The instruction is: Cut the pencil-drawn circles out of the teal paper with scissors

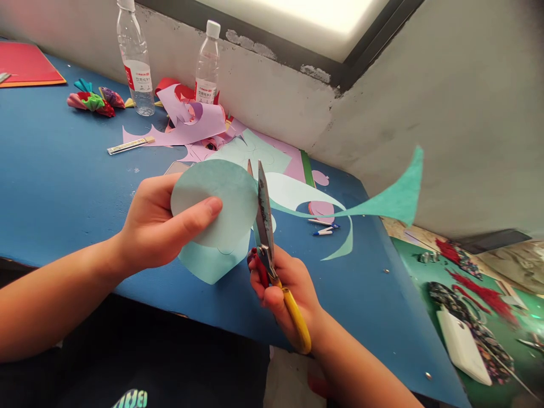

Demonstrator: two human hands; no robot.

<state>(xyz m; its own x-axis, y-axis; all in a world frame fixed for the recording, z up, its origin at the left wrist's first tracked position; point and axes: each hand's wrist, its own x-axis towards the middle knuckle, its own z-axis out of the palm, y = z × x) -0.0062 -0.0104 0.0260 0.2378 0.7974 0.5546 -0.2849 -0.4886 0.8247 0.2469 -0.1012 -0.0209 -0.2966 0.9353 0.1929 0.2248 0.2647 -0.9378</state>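
My left hand (165,218) pinches a pale teal paper circle (225,181), its thumb flat on the front face. At the circle's right edge stand the blades of a pair of scissors (264,209), slightly parted and pointing away from me. My right hand (293,289) is wrapped round their handles, one yellow and one red. A long teal paper offcut (382,204) trails off to the right from beside the blades. Below the circle, more light teal paper (212,260) shows, with a curved drawn line on it.
Paper scraps in purple (191,127) and teal lie heaped at the back by two water bottles (138,79), (207,68). Pens (325,229) lie right of the scissors. A red folder (29,63) is at far left. Beyond the blue table's right edge is a green surface holding a white power bank-like object (463,345).
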